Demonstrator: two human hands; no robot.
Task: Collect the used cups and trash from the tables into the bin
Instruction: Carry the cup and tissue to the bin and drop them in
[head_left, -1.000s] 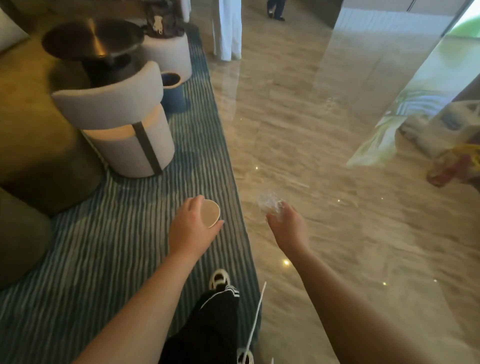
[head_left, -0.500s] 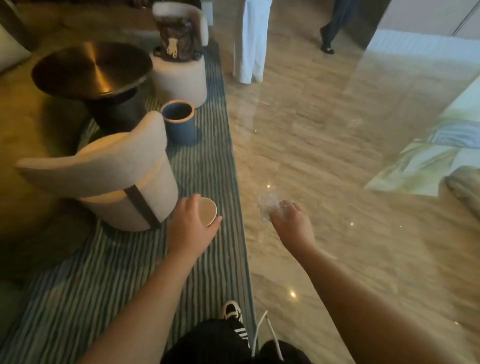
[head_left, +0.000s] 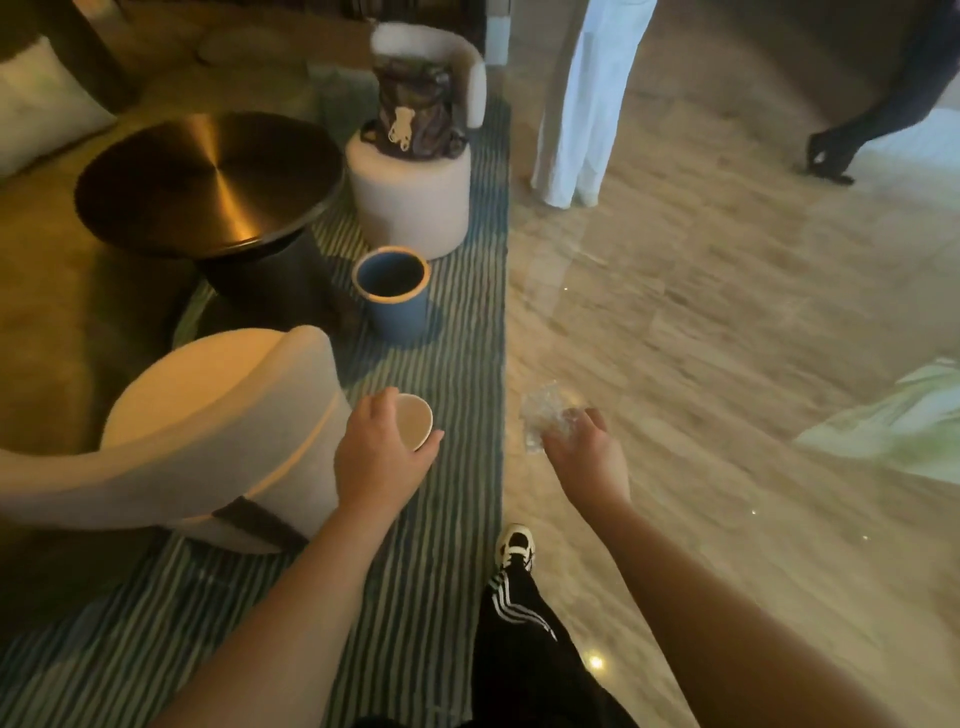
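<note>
While the left hand grips a beige paper cup, tilted with its mouth facing forward and up, the right hand's fingers pinch crumpled clear plastic. A round blue bin stands upright on the striped rug ahead.

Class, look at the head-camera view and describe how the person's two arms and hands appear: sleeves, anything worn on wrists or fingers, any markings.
Both forearms are bare to the lower frame edge; no sleeves show. The left hand and right hand wear no gloves, and no watch, bracelet or ring is visible. The image is blurred, so small marks cannot be ruled out.
</note>
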